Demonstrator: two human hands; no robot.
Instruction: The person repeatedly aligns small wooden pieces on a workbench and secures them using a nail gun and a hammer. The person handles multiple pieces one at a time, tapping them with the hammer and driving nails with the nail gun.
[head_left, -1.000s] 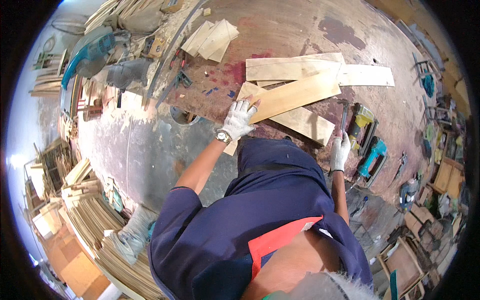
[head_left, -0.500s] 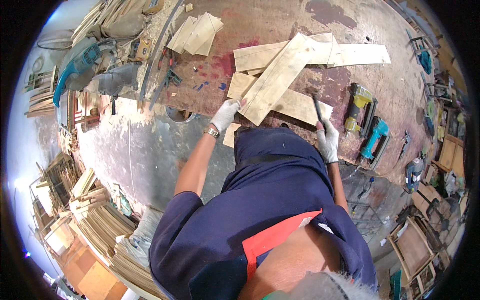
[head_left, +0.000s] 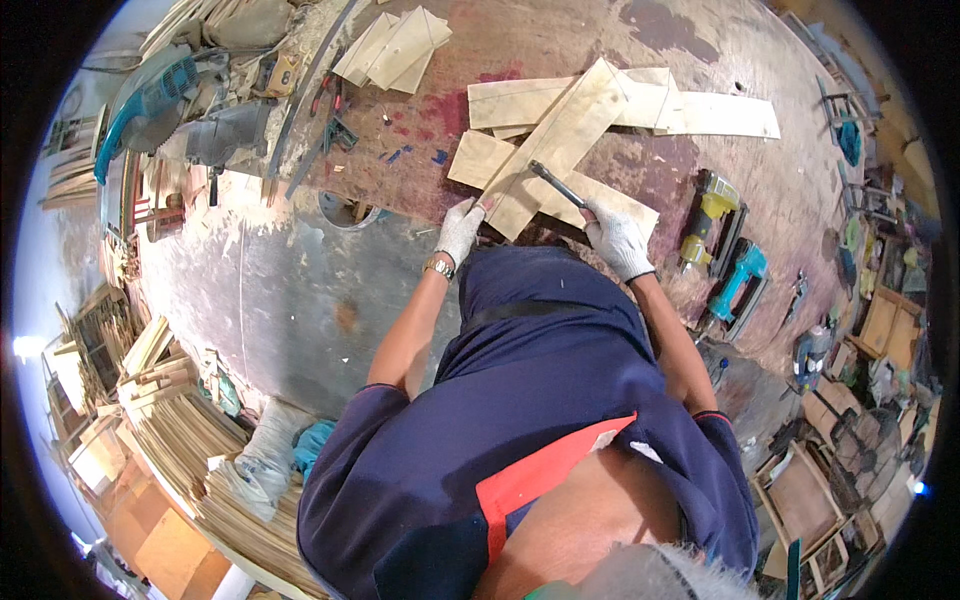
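My left hand (head_left: 461,229), in a white glove, grips the near left corner of a long pale wooden board (head_left: 562,140). This board lies slantwise across other pale boards on the worktable. In my right hand (head_left: 618,240), also gloved, is a dark hammer (head_left: 557,183), held by its handle. Its head is over the slanted board, pointing up and left; whether it touches the wood I cannot tell. Beneath, one board (head_left: 612,203) runs toward my right hand. Farther off, another board (head_left: 725,113) reaches to the right.
To the right on the table (head_left: 420,190) lie a yellow nail gun (head_left: 707,222) and a teal nail gun (head_left: 738,280). Several short boards (head_left: 395,48) are stacked at the far left. A blue saw (head_left: 145,110) stands at the left, and green clamps (head_left: 340,136) lie nearer the boards.
My right hand has swung the hammer left, from upright beside the boards to over the slanted board. My left hand keeps its grip on that board.
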